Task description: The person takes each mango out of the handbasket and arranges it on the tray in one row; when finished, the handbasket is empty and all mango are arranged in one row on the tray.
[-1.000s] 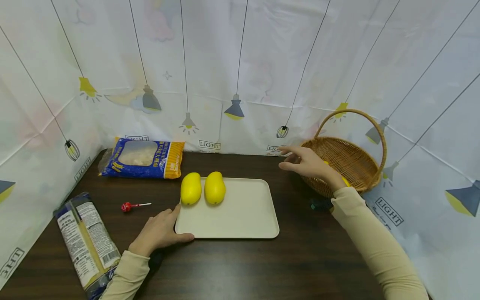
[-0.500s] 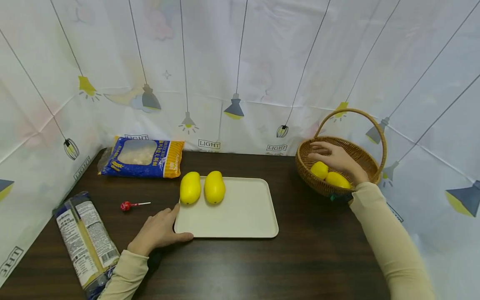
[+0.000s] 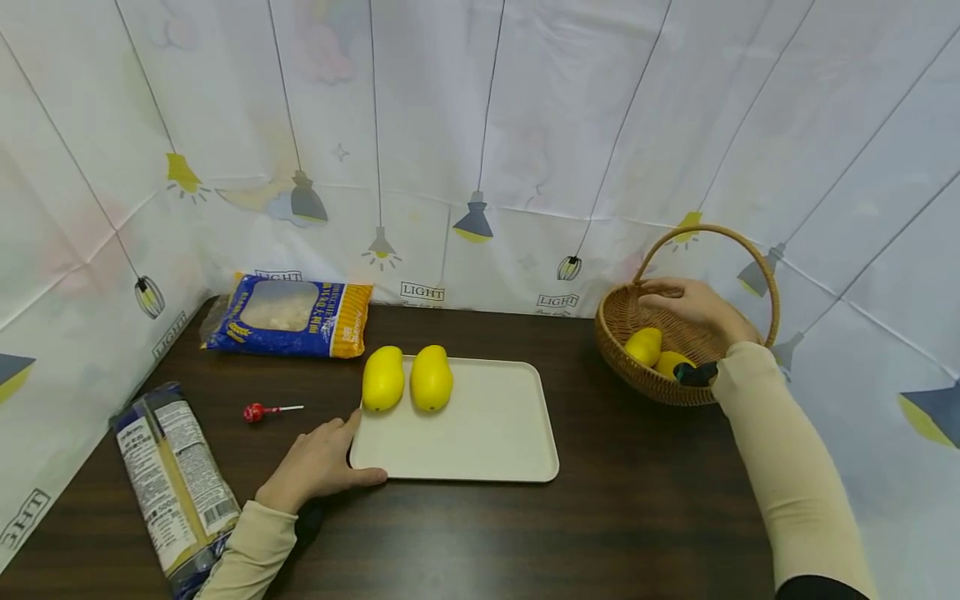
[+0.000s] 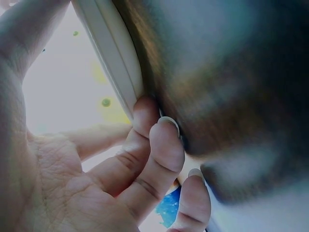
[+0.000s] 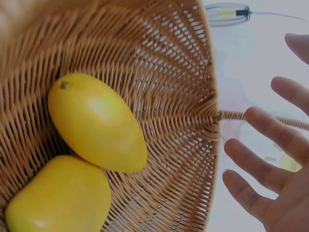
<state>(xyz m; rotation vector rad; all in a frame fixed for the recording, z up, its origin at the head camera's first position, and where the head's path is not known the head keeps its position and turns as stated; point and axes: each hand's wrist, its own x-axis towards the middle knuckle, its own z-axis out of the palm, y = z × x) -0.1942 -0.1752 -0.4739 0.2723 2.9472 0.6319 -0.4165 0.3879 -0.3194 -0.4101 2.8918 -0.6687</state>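
My left hand (image 3: 318, 467) holds the left front corner of a cream tray (image 3: 480, 442), thumb at the front edge and fingers along the left side. In the left wrist view its fingertips touch the tray rim (image 4: 118, 58). Two yellow mangoes (image 3: 431, 379) lie side by side at the tray's back left. My right hand (image 3: 693, 302) hovers over a wicker basket (image 3: 630, 371), holding nothing. The right wrist view shows its fingers (image 5: 258, 162) spread apart, beside the basket rim. Two more mangoes (image 5: 99, 123) lie together inside the basket.
A blue and orange pasta bag (image 3: 281, 317) lies at the back left. In front of it are a red lollipop (image 3: 255, 412) and a long printed packet (image 3: 176, 479). The basket's tall handle (image 3: 772, 304) arches up by the right hand. Printed cloth (image 3: 420, 125) hangs behind the table.
My right hand has moved right, from beside the basket to over it, and a little farther back. The basket has tilted or shifted slightly. The left hand, tray and its mangoes stay put.
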